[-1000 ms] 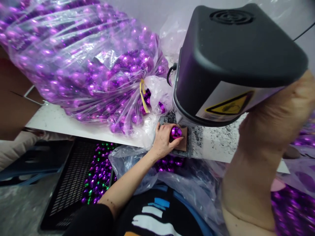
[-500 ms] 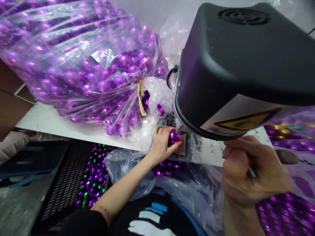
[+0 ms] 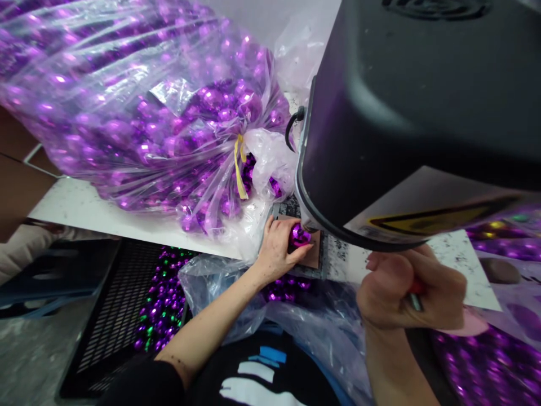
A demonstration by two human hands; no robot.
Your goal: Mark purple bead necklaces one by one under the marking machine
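My left hand (image 3: 276, 248) grips a shiny purple ball (image 3: 299, 235) and holds it on a small brown plate (image 3: 315, 256) under the nose of a big black machine head (image 3: 406, 107). My right hand (image 3: 412, 290) is closed in a fist near the table's front edge, below the machine's yellow warning label (image 3: 439, 217). A thin tool with a red and metal part (image 3: 416, 296) pokes out of the fist; I cannot name it.
A huge clear bag of purple balls (image 3: 139, 107), tied with a yellow strip (image 3: 239, 169), lies on the white table (image 3: 84, 211). Below the table are a black crate (image 3: 122, 316) with purple and green balls and an open bag (image 3: 313, 321). More purple balls (image 3: 499, 366) lie at the right.
My right arm, raised in front of the machine a second ago, has come down; the fist now sits lower and further left. My left hand stays on the ball.
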